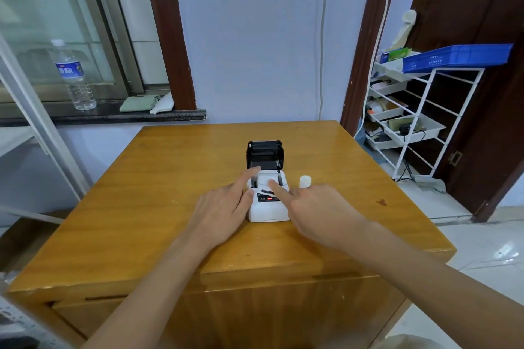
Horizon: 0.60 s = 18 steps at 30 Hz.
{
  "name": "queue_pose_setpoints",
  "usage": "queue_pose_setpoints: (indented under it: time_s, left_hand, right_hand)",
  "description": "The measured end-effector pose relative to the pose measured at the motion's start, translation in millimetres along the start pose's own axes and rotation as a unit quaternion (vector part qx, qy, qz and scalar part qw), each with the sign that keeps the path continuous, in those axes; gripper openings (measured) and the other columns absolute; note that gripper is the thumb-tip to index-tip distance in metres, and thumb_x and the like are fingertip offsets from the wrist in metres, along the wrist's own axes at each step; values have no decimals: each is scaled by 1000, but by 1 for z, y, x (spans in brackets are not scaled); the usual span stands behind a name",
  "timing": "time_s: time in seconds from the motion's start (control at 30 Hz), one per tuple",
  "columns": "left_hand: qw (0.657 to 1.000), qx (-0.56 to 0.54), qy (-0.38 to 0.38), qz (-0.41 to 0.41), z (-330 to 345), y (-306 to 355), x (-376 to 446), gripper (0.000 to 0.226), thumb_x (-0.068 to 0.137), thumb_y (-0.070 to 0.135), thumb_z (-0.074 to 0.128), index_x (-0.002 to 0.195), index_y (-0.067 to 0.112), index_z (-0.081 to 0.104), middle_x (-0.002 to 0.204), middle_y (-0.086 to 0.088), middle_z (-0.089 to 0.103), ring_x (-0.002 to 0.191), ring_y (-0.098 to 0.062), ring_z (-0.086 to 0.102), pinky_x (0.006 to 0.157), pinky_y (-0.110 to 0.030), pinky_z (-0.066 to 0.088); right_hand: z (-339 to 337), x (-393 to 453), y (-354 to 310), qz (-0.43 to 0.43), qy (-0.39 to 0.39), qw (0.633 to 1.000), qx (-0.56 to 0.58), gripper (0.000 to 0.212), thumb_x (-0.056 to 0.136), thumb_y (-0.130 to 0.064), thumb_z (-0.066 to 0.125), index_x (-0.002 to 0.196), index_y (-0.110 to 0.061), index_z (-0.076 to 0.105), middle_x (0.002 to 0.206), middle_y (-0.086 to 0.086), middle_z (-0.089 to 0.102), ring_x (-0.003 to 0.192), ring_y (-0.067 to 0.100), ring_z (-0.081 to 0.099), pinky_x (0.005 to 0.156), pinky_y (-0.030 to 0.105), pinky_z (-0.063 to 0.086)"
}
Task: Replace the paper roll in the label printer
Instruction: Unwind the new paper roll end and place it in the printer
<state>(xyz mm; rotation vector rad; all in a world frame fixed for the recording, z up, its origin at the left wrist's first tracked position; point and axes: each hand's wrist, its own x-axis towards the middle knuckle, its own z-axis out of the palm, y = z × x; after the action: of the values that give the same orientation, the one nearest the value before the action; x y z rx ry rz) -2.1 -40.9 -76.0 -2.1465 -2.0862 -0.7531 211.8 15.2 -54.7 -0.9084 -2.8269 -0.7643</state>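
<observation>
Right hand (317,207): index finger extended into the open paper bay, remaining fingers curled, gripping nothing. Left hand (224,207): fingers spread flat against the label printer (268,207), clamping nothing. Printer sits mid-desk (170,178), black lid (265,154) raised toward the wall, long axis running away from the person. A white paper roll (305,181) stands upright just beside its right. Glossy wooden surface; a blue crate (456,56) tops a white rack (419,122) whose trays hold assorted items.
</observation>
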Motion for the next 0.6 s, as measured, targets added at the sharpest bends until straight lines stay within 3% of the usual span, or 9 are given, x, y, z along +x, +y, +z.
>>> queue_pose_setpoints:
  time_s: [0.1, 0.2, 0.37, 0.6]
  left_hand:
    - [1000, -5, -17, -16, 2, 0, 2, 46, 108, 41, 23, 149, 59, 31, 65, 12, 45, 59, -9, 47, 53, -34, 34]
    - [999, -7, -21, -28, 5, -3, 4, 44, 105, 44, 22, 144, 58, 37, 70, 10, 51, 66, -15, 50, 54, -34, 32]
    - [999, -12, -22, -32, 6, -2, 5, 42, 105, 43, 23, 142, 58, 38, 65, 11, 48, 68, -19, 52, 54, -34, 31]
    - [1000, 15, -6, -7, 1, 0, 1, 46, 108, 40, 23, 151, 51, 33, 73, 6, 52, 62, -18, 48, 53, -35, 30]
  right_hand:
    - [0, -1, 1, 2, -9, 1000, 3, 76, 99, -9, 44, 166, -19, 10, 83, -1, 64, 58, 24, 52, 45, 31, 21]
    - [-1, -3, 2, 6, -15, 1000, 11, 76, 100, -8, 42, 166, -20, 6, 85, 0, 65, 58, 23, 51, 45, 31, 21]
    - [-8, -4, -5, 12, -24, 1000, 3, 73, 105, -20, 38, 166, -13, -3, 84, 0, 62, 49, 16, 34, 44, 32, 20]
    - [-6, -11, -4, 13, -14, 999, 33, 68, 106, -35, 33, 167, -22, 4, 102, -2, 67, 65, 24, 57, 45, 31, 22]
